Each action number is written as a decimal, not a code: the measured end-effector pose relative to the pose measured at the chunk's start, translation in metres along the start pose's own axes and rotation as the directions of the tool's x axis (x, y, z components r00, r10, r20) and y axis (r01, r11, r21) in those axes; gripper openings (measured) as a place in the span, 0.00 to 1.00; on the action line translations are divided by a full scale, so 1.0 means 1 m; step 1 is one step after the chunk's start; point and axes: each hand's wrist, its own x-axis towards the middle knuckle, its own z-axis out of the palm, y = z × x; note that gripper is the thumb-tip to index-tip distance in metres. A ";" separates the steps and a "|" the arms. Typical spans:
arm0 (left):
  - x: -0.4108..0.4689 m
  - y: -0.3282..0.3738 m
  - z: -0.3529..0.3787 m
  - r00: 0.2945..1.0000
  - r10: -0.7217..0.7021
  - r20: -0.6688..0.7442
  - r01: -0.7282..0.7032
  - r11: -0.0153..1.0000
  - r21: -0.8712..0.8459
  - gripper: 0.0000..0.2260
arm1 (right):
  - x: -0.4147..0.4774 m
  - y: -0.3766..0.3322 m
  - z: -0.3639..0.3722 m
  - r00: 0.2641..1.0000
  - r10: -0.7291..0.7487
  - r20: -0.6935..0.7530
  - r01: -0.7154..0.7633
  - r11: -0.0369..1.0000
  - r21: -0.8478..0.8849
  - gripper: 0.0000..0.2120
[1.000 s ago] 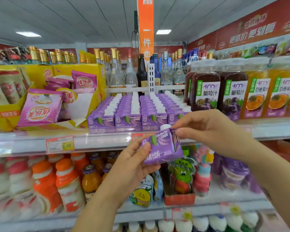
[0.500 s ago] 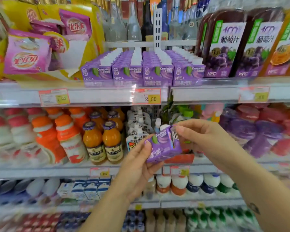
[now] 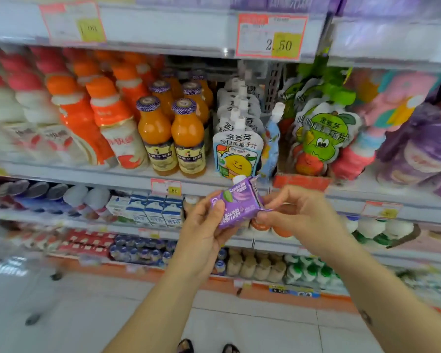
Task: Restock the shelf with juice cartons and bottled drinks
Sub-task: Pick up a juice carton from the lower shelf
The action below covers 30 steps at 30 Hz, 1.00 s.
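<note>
Well below the 2.50 tag (image 3: 271, 36), a purple carton (image 3: 239, 206) is held tilted in front of the shelves. The left grip (image 3: 201, 225) wraps its lower end and the right grip (image 3: 298, 212) pinches its side flap. The carton seems to be getting straightened before shelving. Next it must rise to the purple row (image 3: 278, 2) above the tag, which is cut off and blurred. The carton's back is hidden.

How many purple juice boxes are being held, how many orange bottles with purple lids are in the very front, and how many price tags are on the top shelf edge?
Held purple juice box: 1
Front orange bottles with purple lids: 2
Top-edge price tags: 2
Total: 5
</note>
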 end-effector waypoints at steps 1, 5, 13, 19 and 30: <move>-0.001 -0.004 -0.007 1.000 -0.013 -0.026 0.013 1.000 -0.008 0.13 | 0.001 0.005 0.006 1.000 0.015 0.011 -0.015 1.000 0.005 0.12; -0.006 -0.014 -0.033 0.992 -0.065 -0.104 0.061 0.997 -0.037 0.10 | 0.002 0.016 0.027 0.993 0.099 0.057 -0.102 0.994 0.035 0.09; -0.040 -0.014 -0.100 0.957 -0.082 -0.280 0.055 0.993 -0.105 0.07 | 0.003 0.032 0.101 0.962 0.191 0.194 -0.221 0.965 0.142 0.05; -0.123 0.009 -0.191 0.930 -0.118 -0.348 0.107 0.993 -0.050 0.14 | -0.032 0.031 0.199 0.880 0.233 0.415 -0.339 0.918 0.204 0.12; -0.246 0.052 -0.321 0.863 -0.106 -0.495 0.192 0.973 0.126 0.18 | -0.078 0.009 0.356 0.712 0.310 0.629 -0.416 0.909 0.022 0.17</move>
